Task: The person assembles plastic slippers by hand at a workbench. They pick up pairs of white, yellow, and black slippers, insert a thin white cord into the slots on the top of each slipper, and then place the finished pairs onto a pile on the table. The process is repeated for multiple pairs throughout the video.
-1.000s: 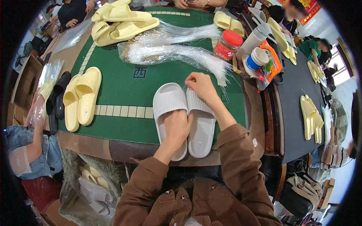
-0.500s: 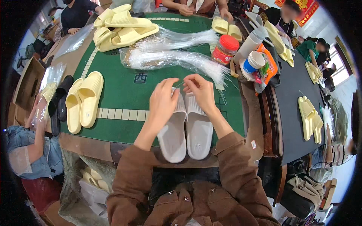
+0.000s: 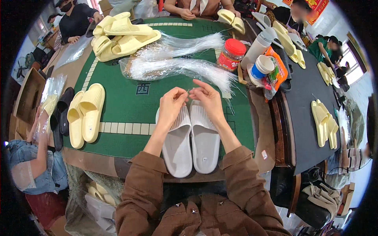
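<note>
A pair of light grey slippers, a left one [image 3: 177, 153] and a right one [image 3: 205, 147], lies side by side at the table's near edge, toes away from me. Over the toe ends, my left hand [image 3: 172, 105] is closed in a pinch. My right hand [image 3: 208, 103] meets it there, thumb and fingers pressed together while one finger points up. Whatever is between the fingertips is too thin to make out. Just beyond lie bundles of thin clear plastic strands [image 3: 189, 67] in clear wrapping.
Pale yellow slippers [image 3: 91, 114] stand to the left beside black ones [image 3: 65, 110]; more yellow slippers [image 3: 130, 37] are piled at the far left. A red-lidded jar [image 3: 231, 55], a grey bottle [image 3: 256, 49] and a paper cup [image 3: 263, 66] stand at the right. Co-workers sit around the table.
My fingertips have come closer together above the slippers, and one right finger now points up. The view has shifted slightly. The person across has lifted a pair of yellow slippers.
</note>
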A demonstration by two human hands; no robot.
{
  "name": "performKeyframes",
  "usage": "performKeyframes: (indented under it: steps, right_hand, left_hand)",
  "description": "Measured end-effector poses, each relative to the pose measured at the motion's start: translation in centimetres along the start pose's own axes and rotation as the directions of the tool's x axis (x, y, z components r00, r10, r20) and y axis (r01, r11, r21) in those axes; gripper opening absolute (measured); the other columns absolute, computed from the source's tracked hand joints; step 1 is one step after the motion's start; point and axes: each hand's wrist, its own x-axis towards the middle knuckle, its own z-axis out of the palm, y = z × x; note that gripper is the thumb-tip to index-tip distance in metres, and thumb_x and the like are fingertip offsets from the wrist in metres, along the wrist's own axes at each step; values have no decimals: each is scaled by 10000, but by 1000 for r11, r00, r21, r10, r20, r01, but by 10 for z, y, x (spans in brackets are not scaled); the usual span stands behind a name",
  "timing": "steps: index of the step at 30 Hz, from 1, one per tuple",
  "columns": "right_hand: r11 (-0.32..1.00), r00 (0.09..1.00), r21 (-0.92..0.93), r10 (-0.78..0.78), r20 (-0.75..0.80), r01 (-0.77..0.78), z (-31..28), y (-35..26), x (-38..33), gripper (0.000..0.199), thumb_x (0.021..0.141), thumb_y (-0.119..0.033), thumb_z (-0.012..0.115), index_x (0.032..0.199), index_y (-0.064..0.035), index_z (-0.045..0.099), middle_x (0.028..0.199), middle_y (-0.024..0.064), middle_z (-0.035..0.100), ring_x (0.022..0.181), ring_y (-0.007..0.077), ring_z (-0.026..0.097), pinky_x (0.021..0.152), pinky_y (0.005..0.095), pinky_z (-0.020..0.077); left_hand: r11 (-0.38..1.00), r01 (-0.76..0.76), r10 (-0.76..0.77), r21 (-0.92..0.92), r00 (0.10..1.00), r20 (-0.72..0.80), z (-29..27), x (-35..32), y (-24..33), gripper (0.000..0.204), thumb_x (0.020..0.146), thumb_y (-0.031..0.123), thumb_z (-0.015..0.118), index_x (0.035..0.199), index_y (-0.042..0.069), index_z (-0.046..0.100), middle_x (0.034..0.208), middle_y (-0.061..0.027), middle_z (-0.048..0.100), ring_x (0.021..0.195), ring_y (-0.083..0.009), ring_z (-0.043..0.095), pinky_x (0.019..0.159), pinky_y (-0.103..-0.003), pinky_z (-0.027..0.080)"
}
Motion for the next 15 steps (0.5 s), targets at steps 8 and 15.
performKeyframes:
  steps: [8, 15]
  right_hand:
    - [993, 1000, -118, -2, 4, 2, -3, 4, 0, 158, 925, -76, 593, 1040, 13, 655, 908, 40, 678, 784, 84, 624, 719, 225, 512]
    - [964, 995, -249, -100, 0, 97, 0, 5, 0, 162, 963, -117, 538, 974, -4, 654, 788, 11, 621, 673, 64, 551, 622, 223, 462]
  left_hand:
    - [998, -61, 62, 19, 998, -27, 3, -2, -2, 121, 921, 107, 601, 940, 0, 654, 776, -22, 650, 663, -63, 552, 606, -214, 445]
    - [994, -93, 95, 66, 994, -43, 2, -2, -6, 121, 922, 105, 597, 941, 1, 654, 757, -20, 643, 675, -58, 554, 605, -218, 443]
